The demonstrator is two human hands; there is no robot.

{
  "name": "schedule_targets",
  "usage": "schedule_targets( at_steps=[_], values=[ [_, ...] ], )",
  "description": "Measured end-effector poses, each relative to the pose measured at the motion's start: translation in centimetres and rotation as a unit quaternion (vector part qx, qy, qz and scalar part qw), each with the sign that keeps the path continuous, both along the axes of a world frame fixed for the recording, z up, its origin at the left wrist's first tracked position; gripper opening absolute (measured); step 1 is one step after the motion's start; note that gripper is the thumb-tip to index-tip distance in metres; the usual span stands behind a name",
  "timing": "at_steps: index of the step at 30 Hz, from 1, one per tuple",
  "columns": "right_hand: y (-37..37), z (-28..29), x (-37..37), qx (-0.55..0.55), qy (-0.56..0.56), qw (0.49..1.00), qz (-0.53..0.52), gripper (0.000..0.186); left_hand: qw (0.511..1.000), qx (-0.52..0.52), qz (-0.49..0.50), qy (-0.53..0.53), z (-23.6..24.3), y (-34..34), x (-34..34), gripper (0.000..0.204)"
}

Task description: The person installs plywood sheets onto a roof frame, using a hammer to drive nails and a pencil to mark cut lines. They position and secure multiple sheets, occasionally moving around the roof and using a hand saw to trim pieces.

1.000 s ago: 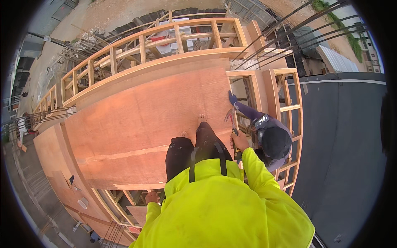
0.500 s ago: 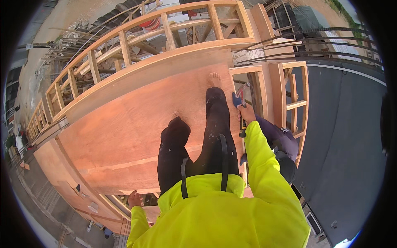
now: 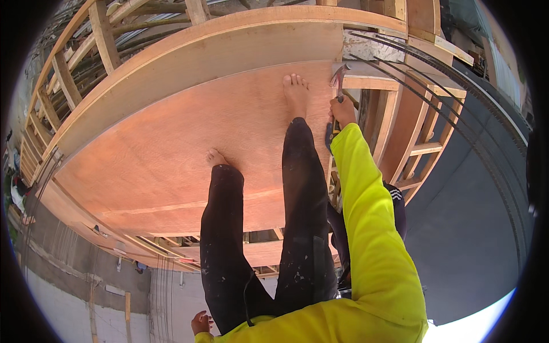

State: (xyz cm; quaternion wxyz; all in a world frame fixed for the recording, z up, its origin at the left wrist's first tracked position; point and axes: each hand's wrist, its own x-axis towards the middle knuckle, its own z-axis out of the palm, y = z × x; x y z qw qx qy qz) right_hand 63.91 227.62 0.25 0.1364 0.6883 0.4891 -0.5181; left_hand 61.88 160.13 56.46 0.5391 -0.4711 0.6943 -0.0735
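My right hand [image 3: 343, 111] is closed around the handle of a claw hammer [image 3: 339, 75]. The hammer's metal head sits over the right edge of a reddish plywood sheet [image 3: 154, 154], beside a wooden frame. Directly under this hand, a co-worker's dark blue glove [image 3: 330, 136] lies at the same edge. My left hand [image 3: 201, 323] hangs low beside my left leg, away from the sheet. Its fingers look loosely bent and apart, with nothing visible in them. Both my bare feet [image 3: 295, 94] stand on the plywood.
A curved timber-and-board rim [image 3: 229, 43] bounds the sheet's far side. Steel rebars [image 3: 457, 123] stick out at the right, near an open timber frame [image 3: 426, 148]. A co-worker in dark clothes [image 3: 396, 208] is partly hidden beneath my right arm. Gaps between timbers show along the near edge.
My right hand and the hammer have moved farther out along the sheet's right edge. My left hand has come away from the near edge. The view has shifted, and my torso appears lower.
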Motion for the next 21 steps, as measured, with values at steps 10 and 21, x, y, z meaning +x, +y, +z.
schedule_targets(
  at_steps=[10, 21],
  values=[
    [0.9, 2.5, 0.5, -0.103, -0.042, 0.992, 0.063, 0.014, 0.997, 0.029, 0.006, 0.065, -2.3, 7.1, -3.9, 0.033],
    [2.2, 2.5, -1.4, -0.158, -0.013, 0.987, 0.031, 0.013, 0.999, -0.046, -0.018, 0.015, 7.1, 6.8, -1.0, 0.033]
  ],
)
